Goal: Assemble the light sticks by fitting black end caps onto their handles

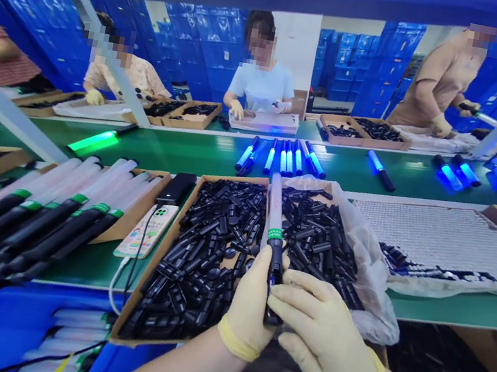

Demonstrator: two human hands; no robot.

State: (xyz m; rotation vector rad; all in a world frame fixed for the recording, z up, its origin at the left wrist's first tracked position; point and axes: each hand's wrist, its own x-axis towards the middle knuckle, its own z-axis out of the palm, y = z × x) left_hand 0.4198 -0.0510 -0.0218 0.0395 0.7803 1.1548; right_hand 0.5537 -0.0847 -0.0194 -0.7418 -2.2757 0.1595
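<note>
The light stick (276,207) is in the two gloved hands, over the boxes of parts, with its pale tube pointing up and away. The left hand (250,305) is closed around the black handle; the right hand (328,335) lays its fingertips on this same handle (whether it also grips, I cannot tell). Near them, a cardboard box (125,318) holds many black plastic parts (203,248). To the left lie a phone (147,231) and similar sticks (65,211). Beyond, blue glowing sticks (286,157) rest before a person in light blue (266,86).
</note>
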